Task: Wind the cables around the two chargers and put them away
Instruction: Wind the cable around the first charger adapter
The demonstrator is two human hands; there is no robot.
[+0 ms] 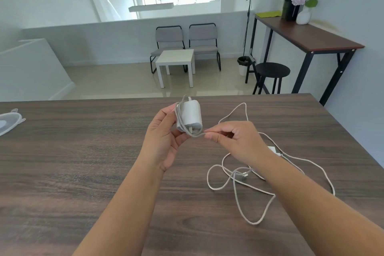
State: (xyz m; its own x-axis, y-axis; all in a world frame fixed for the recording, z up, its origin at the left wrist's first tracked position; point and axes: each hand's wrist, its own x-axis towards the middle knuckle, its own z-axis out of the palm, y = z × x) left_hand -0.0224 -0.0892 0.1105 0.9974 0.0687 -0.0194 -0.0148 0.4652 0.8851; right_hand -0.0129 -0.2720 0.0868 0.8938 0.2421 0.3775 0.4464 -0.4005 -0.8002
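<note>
- Dark wood-grain table (83, 172) fills the foreground, loose white cable (234, 189) sprawled on its right.
- Left hand (164, 141) grips a white charger (190, 117); right hand (239, 141) pinches its cable.
- Beyond: white side table (176, 58), two grey chairs (187, 39).

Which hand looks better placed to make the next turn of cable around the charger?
The right hand, probably. It already pinches the cable just beside the charger, while the left hand is busy holding the charger up off the table.

Matt wood-grain table (83, 162); smooth plastic charger (192, 115).
</note>
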